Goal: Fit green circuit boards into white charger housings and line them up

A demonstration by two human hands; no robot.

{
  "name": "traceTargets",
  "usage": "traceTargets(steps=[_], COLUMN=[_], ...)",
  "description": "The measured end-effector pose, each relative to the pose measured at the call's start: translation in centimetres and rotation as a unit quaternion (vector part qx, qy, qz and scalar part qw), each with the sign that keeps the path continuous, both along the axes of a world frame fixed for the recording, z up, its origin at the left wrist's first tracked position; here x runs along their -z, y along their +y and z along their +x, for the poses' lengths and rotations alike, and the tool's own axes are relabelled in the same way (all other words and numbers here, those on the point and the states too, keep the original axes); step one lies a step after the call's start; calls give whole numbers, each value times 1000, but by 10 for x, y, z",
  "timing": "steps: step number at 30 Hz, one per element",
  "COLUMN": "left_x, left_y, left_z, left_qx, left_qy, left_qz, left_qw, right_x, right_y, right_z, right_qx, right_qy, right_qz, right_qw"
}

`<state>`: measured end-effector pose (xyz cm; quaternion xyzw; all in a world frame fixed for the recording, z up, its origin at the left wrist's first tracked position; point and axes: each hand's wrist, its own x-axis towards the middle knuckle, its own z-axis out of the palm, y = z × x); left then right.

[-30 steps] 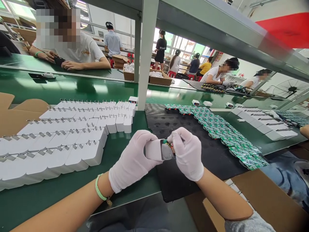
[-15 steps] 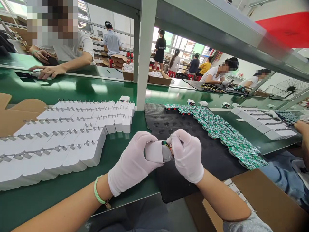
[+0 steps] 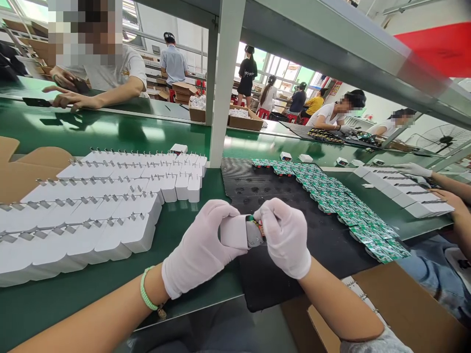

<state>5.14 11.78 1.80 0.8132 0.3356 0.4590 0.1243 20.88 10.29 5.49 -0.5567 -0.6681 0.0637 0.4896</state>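
Observation:
In the head view, my gloved left hand (image 3: 203, 245) is closed around a white plastic charger housing (image 3: 234, 232). A circuit board (image 3: 254, 232) with a grey wrapped side and a bit of green sticks partly out of the housing's right end. My gloved right hand (image 3: 285, 235) pinches that board at its outer edge, and its fingertips hide part of it. Both hands are above the edge of a black mat (image 3: 265, 274). To the left stand rows of white charger housings (image 3: 103, 240) with metal prongs pointing up.
Green circuit boards (image 3: 331, 196) lie in rows on the mat's right side. A conveyor belt (image 3: 147, 135) behind carries a few white chargers (image 3: 286, 156). A shelf post (image 3: 222, 83) rises ahead. An open cardboard box (image 3: 401, 299) is at lower right; co-workers sit opposite and at right.
My hands hold nearly the same pose on the housing and board. Chargers on the belt have shifted left. A co-worker's gloved hand has come in at the right, over the white housings there.

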Motion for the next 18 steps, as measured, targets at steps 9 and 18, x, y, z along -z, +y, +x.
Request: traceTargets(steps=[9, 18], left_x=[-1, 1], left_y=[2, 3], left_z=[-2, -1], left_qx=[20, 27], left_qy=[-2, 2], left_qz=[-19, 12], left_qw=[1000, 1000], right_x=[0, -1], right_y=[-2, -3], right_z=[3, 2], right_qx=[-27, -11], right_qy=[75, 99], right_qz=[12, -7], right_qw=[997, 995])
